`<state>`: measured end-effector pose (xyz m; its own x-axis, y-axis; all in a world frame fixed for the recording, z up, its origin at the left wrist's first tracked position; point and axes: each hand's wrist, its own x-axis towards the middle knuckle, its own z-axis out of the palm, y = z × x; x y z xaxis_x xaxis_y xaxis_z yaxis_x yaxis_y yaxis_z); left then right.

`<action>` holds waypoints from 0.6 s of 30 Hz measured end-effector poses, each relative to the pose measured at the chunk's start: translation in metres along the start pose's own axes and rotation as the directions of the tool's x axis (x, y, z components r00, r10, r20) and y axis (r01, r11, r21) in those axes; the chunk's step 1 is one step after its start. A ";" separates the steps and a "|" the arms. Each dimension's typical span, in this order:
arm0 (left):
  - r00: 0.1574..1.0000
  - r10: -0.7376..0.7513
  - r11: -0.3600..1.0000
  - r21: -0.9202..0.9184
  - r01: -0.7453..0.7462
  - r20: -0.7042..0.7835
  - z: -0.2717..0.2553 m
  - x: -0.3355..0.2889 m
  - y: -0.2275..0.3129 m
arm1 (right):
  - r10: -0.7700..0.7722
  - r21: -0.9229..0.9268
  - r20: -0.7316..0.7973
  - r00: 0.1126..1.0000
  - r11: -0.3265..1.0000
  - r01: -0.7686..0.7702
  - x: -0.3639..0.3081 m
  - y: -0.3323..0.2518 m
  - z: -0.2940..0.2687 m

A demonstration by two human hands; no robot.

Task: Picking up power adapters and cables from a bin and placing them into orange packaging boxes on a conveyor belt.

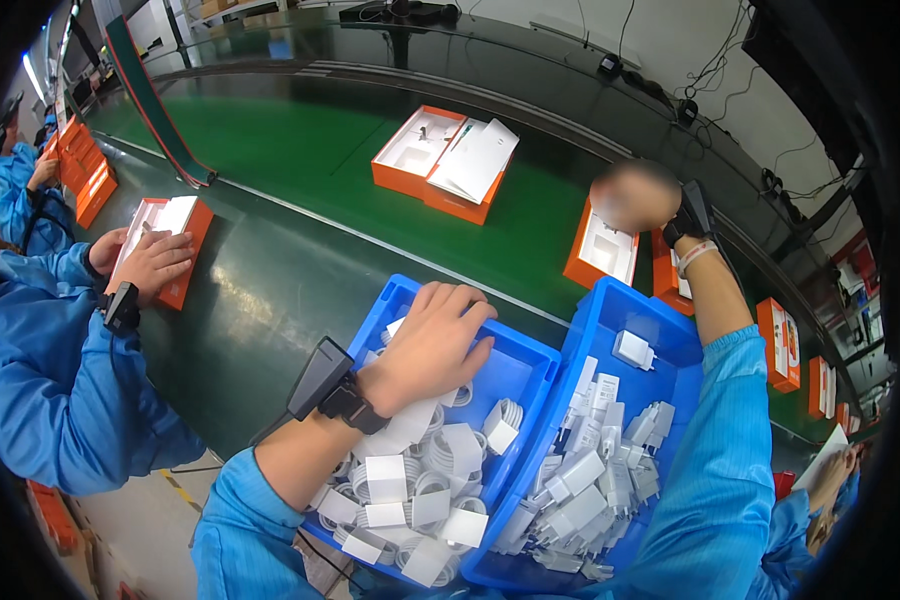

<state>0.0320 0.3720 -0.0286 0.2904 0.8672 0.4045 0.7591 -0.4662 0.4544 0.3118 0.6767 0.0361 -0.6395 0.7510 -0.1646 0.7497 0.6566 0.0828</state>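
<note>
My left hand [432, 345] is over the far end of a blue bin [542, 375], fingers bent and slightly apart, with no item visible in them. Coiled white cables [505, 422] with white paper bands fill much of this bin. My right hand [638, 196] reaches to an open orange box [604, 252] with a white insert on the green conveyor. Blur smears that hand, so its fingers and anything in them cannot be made out. Beside the cables, a second blue bin [682, 362] holds a pile of white charger plugs [585, 490]; a single plug [634, 350] lies apart near its far end.
Two joined open orange boxes [420, 150] sit farther back on the green conveyor [280, 150], white cards on one. More orange boxes [778, 340] line the right. At left, a co-worker's hands [158, 260] touch another orange box [192, 250]. A frame [150, 95] arches over the belt.
</note>
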 end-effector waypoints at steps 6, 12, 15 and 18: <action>1.000 -0.003 1.000 0.011 0.003 0.018 0.001 0.000 0.002 | -0.048 -0.045 -0.158 0.986 0.998 0.042 -0.007 0.008 0.004; 1.000 -0.006 0.999 0.037 0.006 0.020 -0.001 0.001 0.002 | -0.197 -0.195 -0.438 0.877 0.973 0.121 -0.021 0.019 0.030; 1.000 -0.002 0.999 0.037 0.001 0.026 -0.001 0.000 0.004 | -0.095 -0.122 -0.443 0.891 0.992 0.044 -0.029 0.025 0.037; 1.000 0.002 0.999 0.039 -0.002 0.013 -0.002 0.001 0.004 | -0.095 -0.135 -0.453 0.886 0.990 0.038 -0.032 0.028 0.039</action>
<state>0.0340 0.3702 -0.0247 0.2994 0.8686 0.3947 0.7808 -0.4609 0.4219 0.3600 0.6678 0.0059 -0.7155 0.6349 0.2913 0.6952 0.6880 0.2081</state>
